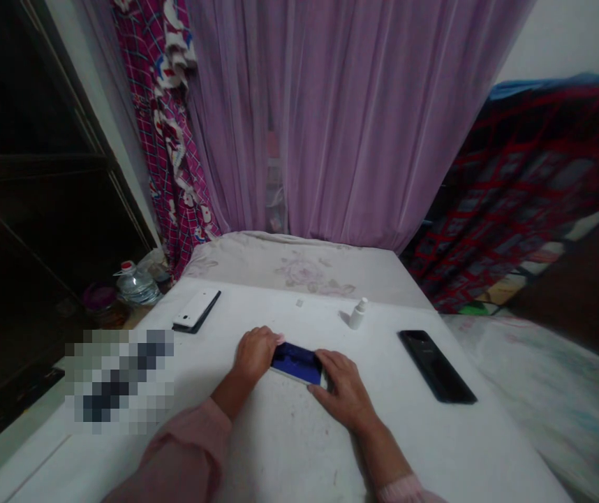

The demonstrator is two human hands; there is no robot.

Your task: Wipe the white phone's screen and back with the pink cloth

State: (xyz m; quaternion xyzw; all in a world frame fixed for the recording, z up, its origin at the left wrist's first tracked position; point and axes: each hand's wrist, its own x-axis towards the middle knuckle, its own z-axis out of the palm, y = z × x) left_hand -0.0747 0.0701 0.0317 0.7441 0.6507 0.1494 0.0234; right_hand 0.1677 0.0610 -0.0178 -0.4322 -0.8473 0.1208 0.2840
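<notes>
My left hand (255, 353) and my right hand (341, 391) grip the two ends of a smartphone (297, 363), which lies flat on the white table (299, 447) with its blue screen lit. Farther back on the left, a white phone (193, 309) rests on a black case or second phone. A small white dropper bottle (358, 314) stands beyond my right hand, with a tiny white square piece (299, 302) to its left. To the right lies a black phone (435, 367), face down or dark.
Behind the table are a pale flowered cushion (299, 269) and a purple curtain (331, 119). A plastic water bottle (137, 285) and a purple-lidded jar (101, 305) stand beyond the left edge. A pixelated patch hides part of the table's left side.
</notes>
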